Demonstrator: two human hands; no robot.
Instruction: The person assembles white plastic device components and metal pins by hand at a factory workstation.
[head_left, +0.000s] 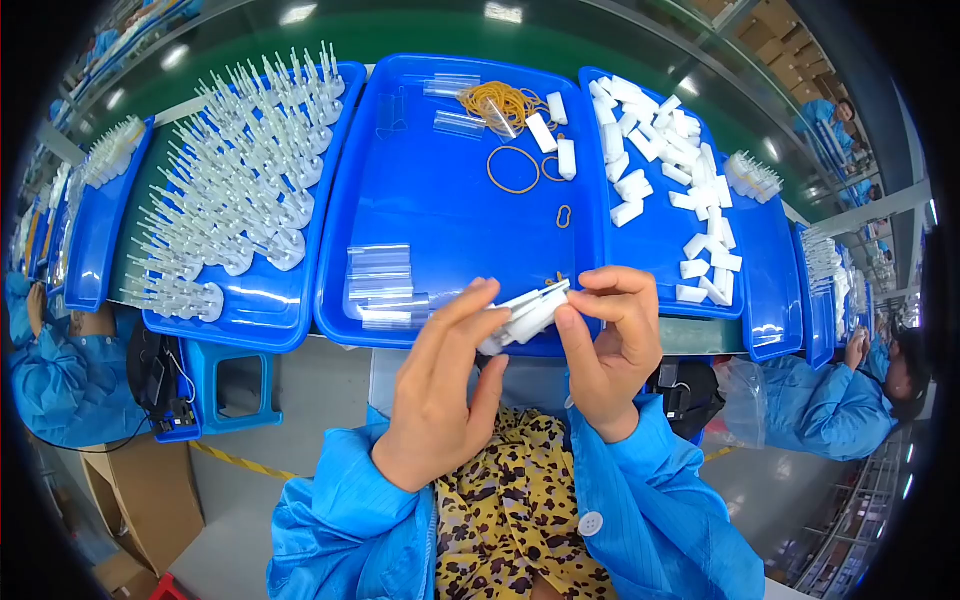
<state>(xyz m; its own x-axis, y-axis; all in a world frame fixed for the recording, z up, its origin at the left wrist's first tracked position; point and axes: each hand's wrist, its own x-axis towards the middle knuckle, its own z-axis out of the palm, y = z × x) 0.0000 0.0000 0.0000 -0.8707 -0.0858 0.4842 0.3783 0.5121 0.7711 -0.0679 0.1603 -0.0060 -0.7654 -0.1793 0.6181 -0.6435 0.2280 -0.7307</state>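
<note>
At frame centre, the left hand [440, 385] and right hand [610, 340] each keep their grip clamped on a white plastic part [525, 312], just over the near rim of the middle blue tray [430, 190], whose centre lies bare.

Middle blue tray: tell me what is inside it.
The middle blue tray holds yellow rubber bands, clear plastic tubes and a few white plastic parts. Both hands cover its near right corner.
</note>
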